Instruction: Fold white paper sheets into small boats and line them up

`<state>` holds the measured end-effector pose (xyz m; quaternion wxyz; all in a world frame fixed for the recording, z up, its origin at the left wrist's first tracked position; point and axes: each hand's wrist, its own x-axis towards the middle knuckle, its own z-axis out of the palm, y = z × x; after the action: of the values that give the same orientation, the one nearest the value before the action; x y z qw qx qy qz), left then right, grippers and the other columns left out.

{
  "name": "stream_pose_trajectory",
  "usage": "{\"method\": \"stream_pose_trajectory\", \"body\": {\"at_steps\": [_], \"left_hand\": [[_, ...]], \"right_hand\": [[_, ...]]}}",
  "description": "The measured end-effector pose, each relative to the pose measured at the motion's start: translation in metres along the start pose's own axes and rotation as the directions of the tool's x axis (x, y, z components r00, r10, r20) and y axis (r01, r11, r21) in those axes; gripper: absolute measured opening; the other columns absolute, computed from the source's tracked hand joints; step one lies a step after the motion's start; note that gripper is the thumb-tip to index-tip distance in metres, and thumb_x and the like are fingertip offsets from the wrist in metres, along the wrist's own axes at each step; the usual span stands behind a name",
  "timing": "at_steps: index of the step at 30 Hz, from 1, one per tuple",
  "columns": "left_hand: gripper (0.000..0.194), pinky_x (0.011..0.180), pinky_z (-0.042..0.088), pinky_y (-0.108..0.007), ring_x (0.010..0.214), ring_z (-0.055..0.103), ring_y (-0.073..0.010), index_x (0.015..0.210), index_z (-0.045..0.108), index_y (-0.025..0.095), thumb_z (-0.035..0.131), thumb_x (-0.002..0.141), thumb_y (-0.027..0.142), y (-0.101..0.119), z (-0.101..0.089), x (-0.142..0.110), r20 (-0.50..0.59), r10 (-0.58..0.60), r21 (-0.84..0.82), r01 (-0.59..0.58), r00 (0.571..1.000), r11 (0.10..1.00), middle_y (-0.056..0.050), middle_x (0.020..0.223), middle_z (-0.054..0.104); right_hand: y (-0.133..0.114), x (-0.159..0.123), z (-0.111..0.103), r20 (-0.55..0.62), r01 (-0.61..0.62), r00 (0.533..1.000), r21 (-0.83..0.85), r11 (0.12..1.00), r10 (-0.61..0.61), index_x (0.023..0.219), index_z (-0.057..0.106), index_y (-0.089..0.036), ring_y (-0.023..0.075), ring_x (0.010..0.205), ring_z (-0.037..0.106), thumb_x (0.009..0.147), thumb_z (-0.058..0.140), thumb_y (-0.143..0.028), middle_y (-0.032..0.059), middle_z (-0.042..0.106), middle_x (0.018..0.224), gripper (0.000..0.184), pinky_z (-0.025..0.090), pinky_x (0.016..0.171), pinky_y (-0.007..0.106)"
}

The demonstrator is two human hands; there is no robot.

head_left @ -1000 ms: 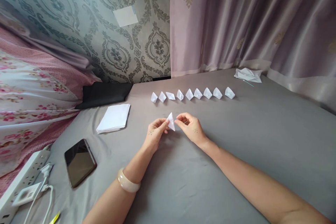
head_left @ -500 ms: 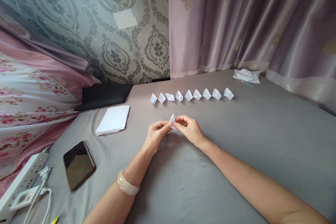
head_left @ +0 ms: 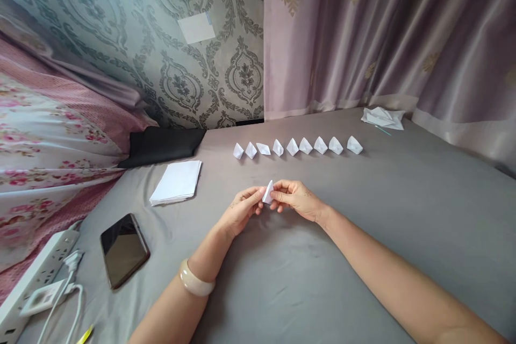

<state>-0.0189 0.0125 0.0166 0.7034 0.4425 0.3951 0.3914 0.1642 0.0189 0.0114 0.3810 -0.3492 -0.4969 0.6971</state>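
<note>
Between both hands is a small folded white paper piece, its pointed tip upward. My left hand pinches its left side with thumb and fingers, and a pale bangle circles that wrist. My right hand grips the right side, thumb across the front and fingers curled behind. Both hands hover near or just over the grey cloth; exact contact cannot be seen. Beyond them stands a row of several folded paper boats. One flatter folded paper lies among them, third from the left.
To the left are a stack of white paper sheets, a phone, a black cloth, and a power strip with white cables. A yellow object sits at the bottom edge. Crumpled white paper and a thin bluish stick lie far right.
The folded paper has turned in my fingers and now shows a narrower, taller face. My right hand has rotated, its thumb now lying across the piece. The view has shifted slightly.
</note>
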Motion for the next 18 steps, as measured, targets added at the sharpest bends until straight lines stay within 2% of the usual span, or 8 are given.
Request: {"method": "stream_pose_trajectory", "body": {"at_steps": [3, 7, 12, 15, 18], "left_hand": [[0.033, 0.052, 0.032, -0.019, 0.058, 0.042, -0.0065, 0.088, 0.068, 0.013, 0.075, 0.071, 0.041, 0.003, -0.003, -0.001, 0.021, -0.024, -0.014, 0.024, 0.999, 1.0, 0.0, 0.067, 0.053], [0.029, 0.051, 0.028, -0.019, 0.054, 0.038, -0.0059, 0.077, 0.063, 0.015, 0.075, 0.071, 0.041, 0.008, -0.009, -0.005, 0.088, -0.095, -0.003, 0.096, 0.992, 0.995, 0.003, 0.059, 0.046], [0.031, 0.049, 0.026, -0.02, 0.051, 0.037, -0.0059, 0.075, 0.065, 0.015, 0.073, 0.072, 0.044, 0.01, -0.011, -0.009, 0.21, -0.111, 0.173, 0.074, 0.971, 0.982, 0.003, 0.056, 0.046], [0.033, 0.052, 0.034, -0.02, 0.057, 0.049, -0.0089, 0.078, 0.068, 0.014, 0.069, 0.075, 0.047, 0.008, -0.008, -0.009, 0.19, -0.079, 0.239, 0.032, 0.979, 0.971, -0.002, 0.061, 0.057], [0.032, 0.062, 0.045, -0.023, 0.068, 0.058, -0.013, 0.08, 0.07, 0.014, 0.07, 0.075, 0.045, 0.006, -0.005, -0.007, 0.089, 0.012, 0.258, -0.034, 0.996, 0.966, -0.006, 0.076, 0.067]], "right_hand": [[-0.002, -0.001, -0.003, 0.03, 0.009, 0.999, 0.006, 1.0, -0.01, 0.087, 0.066, -0.018, 0.0128, 0.073, 0.065, 0.07, 0.076, -0.039, -0.0004, 0.068, 0.075, 0.028, 0.051, 0.069, 0.027], [-0.008, -0.004, -0.002, 0.094, 0.004, 0.996, -0.022, 1.0, -0.002, 0.085, 0.065, -0.018, 0.0124, 0.071, 0.062, 0.072, 0.074, -0.038, -0.0001, 0.067, 0.077, 0.025, 0.051, 0.07, 0.028], [-0.011, -0.007, -0.001, 0.125, 0.027, 0.992, -0.086, 0.996, -0.016, 0.083, 0.063, -0.018, 0.0118, 0.067, 0.059, 0.073, 0.073, -0.041, -0.0002, 0.066, 0.075, 0.026, 0.05, 0.067, 0.028], [-0.01, -0.006, -0.002, 0.105, 0.046, 0.994, -0.161, 0.986, -0.029, 0.081, 0.063, -0.019, 0.0127, 0.069, 0.058, 0.072, 0.073, -0.043, 0.0, 0.066, 0.075, 0.028, 0.048, 0.069, 0.029], [-0.007, -0.004, -0.004, 0.038, 0.1, 0.995, -0.274, 0.957, -0.093, 0.077, 0.064, -0.019, 0.0116, 0.069, 0.056, 0.071, 0.073, -0.045, -0.0001, 0.064, 0.08, 0.028, 0.046, 0.069, 0.028]]}}
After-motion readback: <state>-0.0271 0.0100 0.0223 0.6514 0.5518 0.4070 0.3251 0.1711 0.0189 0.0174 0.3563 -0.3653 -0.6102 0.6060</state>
